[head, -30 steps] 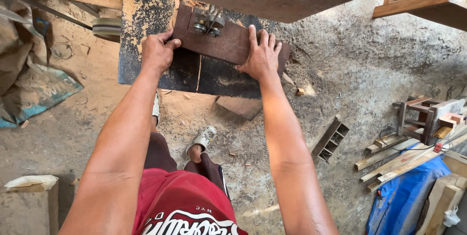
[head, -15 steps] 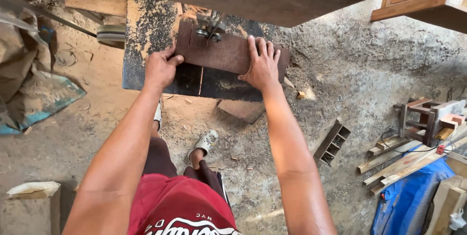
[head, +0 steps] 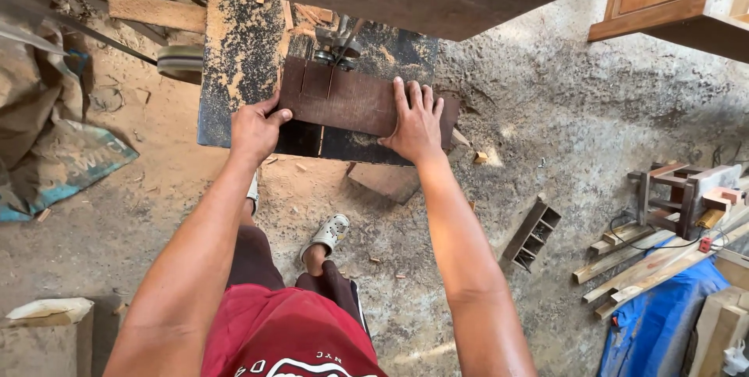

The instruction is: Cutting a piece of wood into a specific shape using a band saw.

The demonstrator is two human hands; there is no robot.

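Saw table (head: 234, 57), sawdust-covered, carries dark wood board (head: 351, 100) at blade guide (head: 337, 43). L. hand (head: 253, 129) pinches board's left end; r. hand (head: 416, 123) spread flat on top, steadying it w/ fingers away from blade.

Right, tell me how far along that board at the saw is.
Done: two narrow slots show in the board's far edge, left of the blade. In hand: the left hand grips its left end, the right hand presses flat on top, and the blade meets the far edge. Left: the stretch under and beyond the right hand shows no slots.
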